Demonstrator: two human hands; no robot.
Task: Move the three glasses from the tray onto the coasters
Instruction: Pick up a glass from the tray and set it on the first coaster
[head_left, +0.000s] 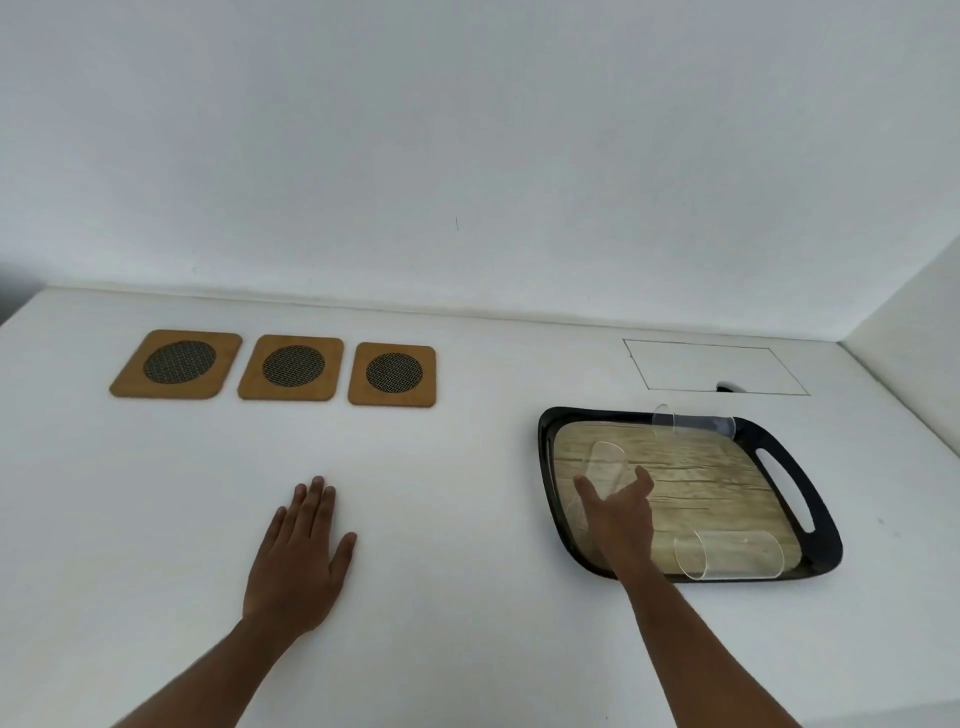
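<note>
A black-rimmed tray (821, 499) with a wood-print floor lies at the right. Three clear glasses lie on their sides in it: one at the far rim (693, 423), one at the near edge (727, 558), one at the left (605, 465). My right hand (618, 512) reaches over the tray's left part, thumb and fingers spread on either side of the left glass; whether they press it is unclear. Three wooden coasters with dark mesh centres stand in a row at the far left: (176, 365), (292, 368), (392, 374). My left hand (298, 561) rests flat on the white table.
The white table meets a white wall at the back and a side wall at the far right. A thin-lined rectangle (711, 366) is marked on the table behind the tray, with a small dark notch (727, 387) on its near line.
</note>
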